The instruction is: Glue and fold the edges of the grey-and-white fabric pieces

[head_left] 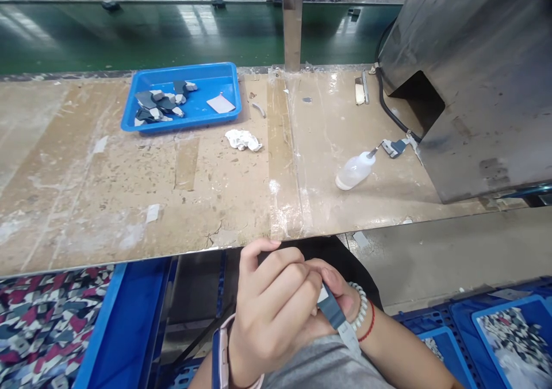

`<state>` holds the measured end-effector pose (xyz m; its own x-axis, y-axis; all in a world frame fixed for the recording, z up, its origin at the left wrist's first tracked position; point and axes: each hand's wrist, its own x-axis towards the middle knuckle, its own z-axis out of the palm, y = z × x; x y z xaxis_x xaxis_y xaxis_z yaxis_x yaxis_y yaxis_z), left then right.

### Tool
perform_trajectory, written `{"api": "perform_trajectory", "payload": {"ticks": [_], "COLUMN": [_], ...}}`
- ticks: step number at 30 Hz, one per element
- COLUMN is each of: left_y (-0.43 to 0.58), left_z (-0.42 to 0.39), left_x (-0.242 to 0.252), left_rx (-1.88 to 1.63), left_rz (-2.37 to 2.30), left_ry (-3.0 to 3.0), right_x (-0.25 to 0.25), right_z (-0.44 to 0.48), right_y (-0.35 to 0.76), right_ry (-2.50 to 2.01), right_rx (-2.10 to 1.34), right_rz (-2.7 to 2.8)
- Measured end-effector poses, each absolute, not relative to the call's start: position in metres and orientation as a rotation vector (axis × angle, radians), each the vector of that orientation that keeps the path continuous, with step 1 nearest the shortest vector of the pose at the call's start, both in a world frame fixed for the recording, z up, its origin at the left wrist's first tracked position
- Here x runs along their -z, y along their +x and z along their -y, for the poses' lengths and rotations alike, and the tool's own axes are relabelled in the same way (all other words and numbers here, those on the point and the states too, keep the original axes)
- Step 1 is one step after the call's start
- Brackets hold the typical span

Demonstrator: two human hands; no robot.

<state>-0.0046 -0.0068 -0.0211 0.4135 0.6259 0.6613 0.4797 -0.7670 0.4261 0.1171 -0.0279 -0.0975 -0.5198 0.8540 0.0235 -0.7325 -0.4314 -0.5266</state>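
My left hand (276,297), with a watch on its wrist, is closed, its fingers curled over the upper end of a flat dark-grey and light-grey piece (332,313). Behind and below it, my right hand (338,285), wearing a beaded bracelet, is closed round the same piece, which slants down across its palm. The piece's upper end is hidden between my fingers. Both hands are over my lap, just off the table's front edge. On the table, a white squeeze bottle (354,171) leans with its nozzle close to a similar grey piece (394,147).
A blue tray (198,125) with several grey pieces stands at the table's (215,205) back, near a crumpled white wad (242,140). A metal housing (483,113) rises at right. Below left is a bin of coloured pieces (47,325); blue trays (483,320) lie lower right.
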Motion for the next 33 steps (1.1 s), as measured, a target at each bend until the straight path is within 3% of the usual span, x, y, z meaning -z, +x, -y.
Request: {"api": "perform_trajectory", "payload": {"ticks": [27,33], "left_y": [-0.006,-0.044], "left_z": [-0.002,0.022], "left_x": [0.034,0.032], "left_rx": [-1.09,-1.32], "left_rz": [-0.987,-1.166], "left_ry": [2.362,2.073], "right_x": [0.098,0.098], "right_z": [0.03,0.029], "right_y": [0.111,0.088], "right_ry": [-0.642,-0.473], "right_rx": [-1.872,-2.025], "right_rz": [0.699,0.985]}}
